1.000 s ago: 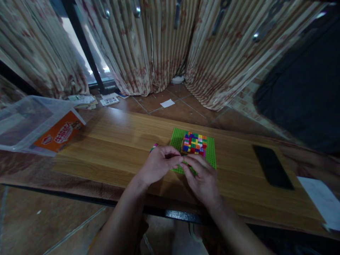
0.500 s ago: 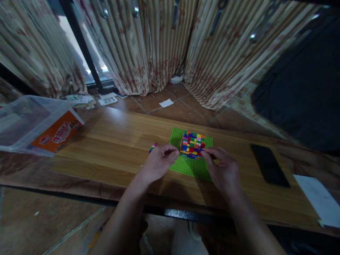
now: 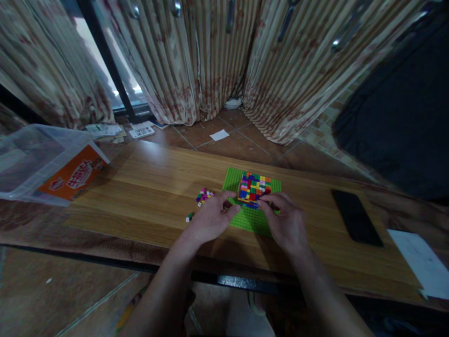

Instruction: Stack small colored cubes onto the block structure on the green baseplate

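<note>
A block built of many-coloured toy bricks (image 3: 255, 186) stands on a green studded baseplate (image 3: 254, 220) in front of me. At its left front corner is my left hand (image 3: 213, 215), its thumb and forefinger curved but apart, with nothing visible between them. My right hand (image 3: 286, 222) pinches at the block's front edge, thumb and forefinger close together; the small brick at their tips is mostly hidden. Left of the plate lies a heap of loose toy bricks (image 3: 202, 196), partly behind my left hand. A green-and-white piece (image 3: 190, 217) lies nearer to me.
A clear plastic box (image 3: 52, 140) with an orange label stands at the left end of the wooden table (image 3: 140, 187). To the right lie a black phone (image 3: 356, 217) and a white sheet of paper (image 3: 419, 262). Curtains (image 3: 217, 61) hang beyond the table.
My right hand has moved left along the block's front edge. The left thumb and forefinger have parted and shifted slightly toward the block, and more of the loose bricks shows.
</note>
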Demonstrator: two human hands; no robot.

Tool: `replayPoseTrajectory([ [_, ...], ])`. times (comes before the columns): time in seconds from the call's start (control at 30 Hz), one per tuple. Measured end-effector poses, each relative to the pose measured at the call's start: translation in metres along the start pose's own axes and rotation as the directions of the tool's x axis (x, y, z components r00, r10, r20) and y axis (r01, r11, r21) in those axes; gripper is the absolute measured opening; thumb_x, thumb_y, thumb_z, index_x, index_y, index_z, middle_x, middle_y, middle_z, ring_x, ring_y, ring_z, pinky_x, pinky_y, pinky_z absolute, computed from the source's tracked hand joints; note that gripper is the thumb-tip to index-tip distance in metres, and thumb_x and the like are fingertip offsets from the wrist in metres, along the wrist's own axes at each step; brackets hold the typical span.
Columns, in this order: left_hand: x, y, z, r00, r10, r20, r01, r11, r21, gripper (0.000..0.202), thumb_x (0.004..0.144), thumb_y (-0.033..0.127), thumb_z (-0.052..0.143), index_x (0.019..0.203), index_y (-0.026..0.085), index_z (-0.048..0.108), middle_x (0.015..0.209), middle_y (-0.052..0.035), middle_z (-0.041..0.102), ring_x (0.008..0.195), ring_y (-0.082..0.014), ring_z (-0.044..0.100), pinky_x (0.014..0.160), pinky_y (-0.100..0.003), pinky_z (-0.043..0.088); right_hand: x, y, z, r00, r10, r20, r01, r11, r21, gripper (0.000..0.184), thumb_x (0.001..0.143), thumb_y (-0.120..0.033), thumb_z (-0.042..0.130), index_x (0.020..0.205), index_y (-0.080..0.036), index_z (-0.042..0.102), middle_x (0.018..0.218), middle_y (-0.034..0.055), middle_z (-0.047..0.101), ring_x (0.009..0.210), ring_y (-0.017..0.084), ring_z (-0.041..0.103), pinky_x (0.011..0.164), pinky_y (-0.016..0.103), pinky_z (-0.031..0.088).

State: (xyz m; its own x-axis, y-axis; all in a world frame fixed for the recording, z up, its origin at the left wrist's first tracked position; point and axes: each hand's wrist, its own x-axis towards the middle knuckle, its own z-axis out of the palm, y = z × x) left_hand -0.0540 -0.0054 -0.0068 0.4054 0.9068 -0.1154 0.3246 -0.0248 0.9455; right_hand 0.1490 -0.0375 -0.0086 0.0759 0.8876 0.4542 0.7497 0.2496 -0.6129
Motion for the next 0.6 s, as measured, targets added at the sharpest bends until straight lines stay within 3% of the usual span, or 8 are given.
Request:
replayPoseTrajectory([
  [0.23,-0.0013,0.0023,-0.0009,0.999,0.030,0.037,-0.032,0.998,0.062,0.037,0.089,0.038,0.057,0.118,0.016,0.068,0.074,-0.0006,0.063,0.064,-0.0144,0.055,0.058,-0.025,0.040,-0.0016,-0.0028,0.0032,0.999,-0.035,-0.040,0.036,0.999,0.023,0.013,0.092,-0.029,0.063,0.084,-0.023,0.071,0.086,0.0025,0.068,0.076,0.017,0.065,0.072,0.031,0.052],
  [0.6,-0.0021,0.0003,-0.0019,0.999,0.026,0.034,-0.029,0.997,0.071,0.040,0.089,0.038,0.057,0.120,0.015,0.068,0.074,-0.0014,0.063,0.065,-0.0145,0.054,0.058,-0.025,0.039,-0.0029,0.0013,0.0056,0.993,-0.110,-0.039,0.108,0.993,-0.044,0.017,0.096,-0.028,0.058,0.085,-0.023,0.071,0.089,0.0032,0.069,0.082,0.019,0.068,0.077,0.032,0.053],
])
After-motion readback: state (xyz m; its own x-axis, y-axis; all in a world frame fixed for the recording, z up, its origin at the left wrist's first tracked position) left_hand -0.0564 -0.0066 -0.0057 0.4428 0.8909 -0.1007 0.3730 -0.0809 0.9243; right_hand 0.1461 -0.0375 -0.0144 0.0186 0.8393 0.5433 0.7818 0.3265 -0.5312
